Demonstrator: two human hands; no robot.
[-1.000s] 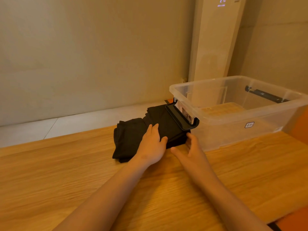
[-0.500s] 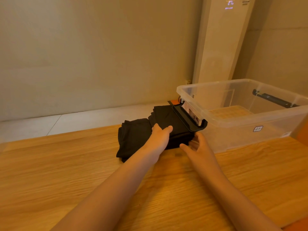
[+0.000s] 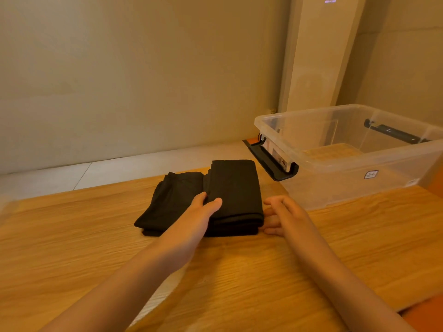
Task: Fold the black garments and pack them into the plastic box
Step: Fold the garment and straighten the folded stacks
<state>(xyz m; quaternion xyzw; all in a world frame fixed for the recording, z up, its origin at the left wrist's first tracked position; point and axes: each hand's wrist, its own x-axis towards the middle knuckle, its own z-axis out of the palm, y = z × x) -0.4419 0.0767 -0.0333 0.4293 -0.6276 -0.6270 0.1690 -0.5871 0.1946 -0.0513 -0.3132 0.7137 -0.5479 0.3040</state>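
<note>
- While a hand sits on either side of them, the garments (image 3: 236, 185) lie folded on the table (image 3: 96, 248) near its far edge, outside the box (image 3: 347, 190).
- They form two black piles that touch: a lower one at 9 o'clock and a thicker one at 3 o'clock.
- The left hand (image 3: 203, 214) rests where the piles meet. Its fingers are fairly straight. The thumb lies on the thicker pile, parted from the index finger, which lies along that pile's 9 o'clock edge. Whether they pinch the cloth, I cannot tell.
- The right hand (image 3: 285, 214) lies on the table at 3 o'clock of the garments. Its fingers are loose and slightly apart, the tips touch the thicker pile's side, and it holds nothing.
- The clear box stands at 2 o'clock of the garments, near but apart, and wood shows through its floor.
- A black handle (image 3: 273, 161) juts from its 9 o'clock end, and another (image 3: 393, 134) sits at the opposite end.
- A small label (image 3: 371, 174) marks its near wall.
- A tall white unit (image 3: 318, 56) stands at 12 o'clock behind the box.
</note>
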